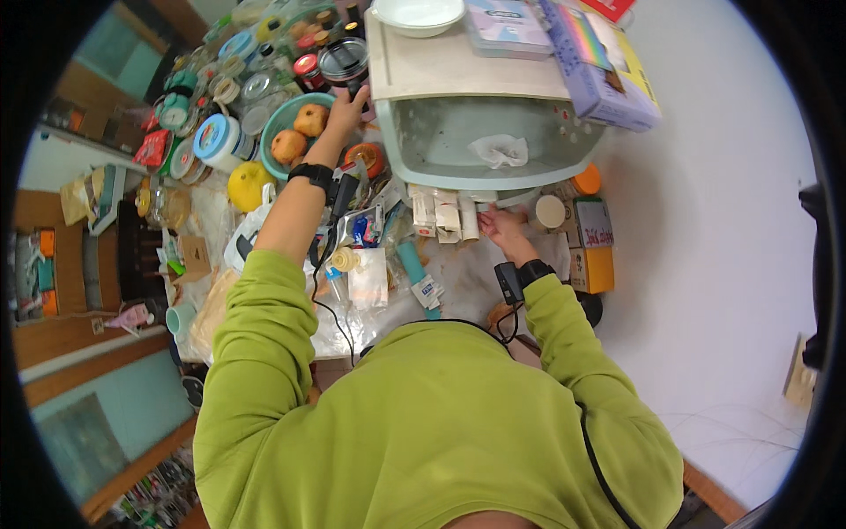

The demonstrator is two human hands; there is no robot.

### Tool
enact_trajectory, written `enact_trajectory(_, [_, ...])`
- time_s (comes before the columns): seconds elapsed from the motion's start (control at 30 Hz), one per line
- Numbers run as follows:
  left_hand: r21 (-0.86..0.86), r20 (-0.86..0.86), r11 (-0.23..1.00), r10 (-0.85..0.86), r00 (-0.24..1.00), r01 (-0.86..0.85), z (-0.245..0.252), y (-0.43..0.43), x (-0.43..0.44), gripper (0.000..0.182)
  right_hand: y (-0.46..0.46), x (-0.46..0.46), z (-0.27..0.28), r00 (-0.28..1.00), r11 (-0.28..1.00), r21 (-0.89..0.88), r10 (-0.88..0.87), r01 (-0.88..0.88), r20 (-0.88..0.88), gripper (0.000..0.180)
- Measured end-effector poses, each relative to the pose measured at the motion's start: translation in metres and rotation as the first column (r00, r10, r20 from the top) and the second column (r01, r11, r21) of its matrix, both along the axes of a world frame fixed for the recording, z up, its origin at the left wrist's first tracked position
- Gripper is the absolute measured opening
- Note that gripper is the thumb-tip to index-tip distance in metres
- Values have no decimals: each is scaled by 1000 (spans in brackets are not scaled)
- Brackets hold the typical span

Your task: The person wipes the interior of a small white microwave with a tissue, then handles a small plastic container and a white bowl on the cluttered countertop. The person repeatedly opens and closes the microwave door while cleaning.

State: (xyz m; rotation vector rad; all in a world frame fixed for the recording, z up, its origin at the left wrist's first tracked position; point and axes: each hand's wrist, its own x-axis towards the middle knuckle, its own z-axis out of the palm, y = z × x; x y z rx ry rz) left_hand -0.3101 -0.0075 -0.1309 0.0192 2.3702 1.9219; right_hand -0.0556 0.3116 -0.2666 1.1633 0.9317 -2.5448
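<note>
My left hand (345, 114) is wrapped around the handle of a dark tumbler (342, 63) with a clear lid, among jars at the back of the table. Just below that hand, a teal bowl (269, 142) holds several round orange-brown fruits (289, 147). My right hand (500, 228) reaches under the front lip of a pale grey-green plastic drawer (456, 173). Its fingertips are close to a white roll (468, 220) and small white boxes (447, 218); whether they grip anything is hidden. A white-lidded container (549, 213) stands just right of it. Inside the drawer lies a crumpled white tissue (500, 151).
On the drawer unit's top (456, 76) rest a white bowl (423, 14), a plastic pack (509, 30) and a purple box (605, 73) overhanging the right side. Jars and bottles crowd the back left, near a yellow fruit (250, 186). A white wall (714, 198) bounds the right.
</note>
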Motion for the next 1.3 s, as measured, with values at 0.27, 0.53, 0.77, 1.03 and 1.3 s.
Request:
enact_trajectory(0.27, [81, 160, 995, 48, 986, -61, -9, -23, 1, 66, -11, 28, 10, 997, 995, 96, 45, -38, -65, 25])
enact_trajectory(0.53, [162, -318, 987, 37, 947, 16, 115, -11, 127, 48, -5, 39, 38, 968, 965, 110, 245, -237, -63, 34])
enact_trajectory(0.77, [-370, -692, 928, -242, 681, -45, 185, 29, 204, 51, 6, 79, 225, 705, 653, 698, 641, -293, -304, 29])
enact_trajectory(1.03, [-613, -717, 730, -352, 601, -303, 178, 57, 211, 58, 16, -27, 297, 273, -325, 944, 905, -50, 326, 35])
enact_trajectory(1.3, [-568, -725, 781, -326, 606, -260, 176, 48, 209, 56, 10, -55, 270, 9, -621, 741, 765, -254, 644, 82])
